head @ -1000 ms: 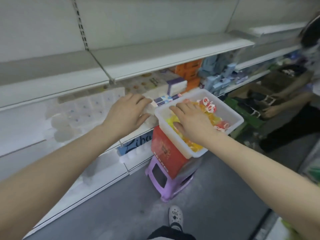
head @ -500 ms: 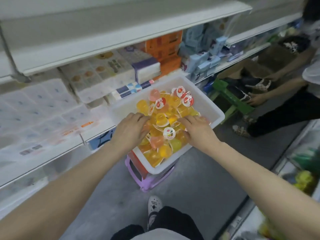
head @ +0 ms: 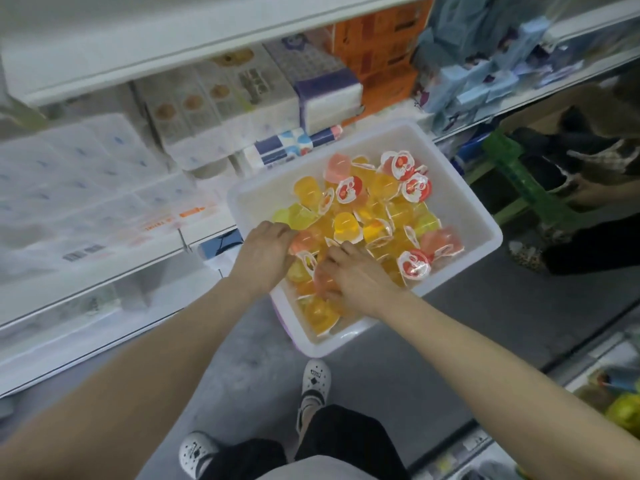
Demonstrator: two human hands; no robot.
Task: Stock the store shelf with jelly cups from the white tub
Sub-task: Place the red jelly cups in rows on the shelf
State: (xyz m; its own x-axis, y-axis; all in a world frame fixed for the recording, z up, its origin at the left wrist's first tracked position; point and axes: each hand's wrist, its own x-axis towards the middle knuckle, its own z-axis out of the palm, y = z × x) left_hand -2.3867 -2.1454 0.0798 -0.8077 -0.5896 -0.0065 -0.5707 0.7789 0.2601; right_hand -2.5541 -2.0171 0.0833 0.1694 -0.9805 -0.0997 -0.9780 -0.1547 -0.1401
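Hands (head: 266, 252) (head: 349, 275) dig among jelly cups (head: 346, 223).

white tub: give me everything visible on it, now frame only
The white tub is a rectangular bin that looks like smooth plastic, with a rolled rim and no lid. It sits skewed in front of the shelf, and something purple shows under its near edge. Jelly cups cover its floor. The left hand and right hand reach among them.

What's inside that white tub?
The white tub holds loose jelly cups, yellow, orange and pink. Both hands dig into them, covering some cups and the tub's floor.
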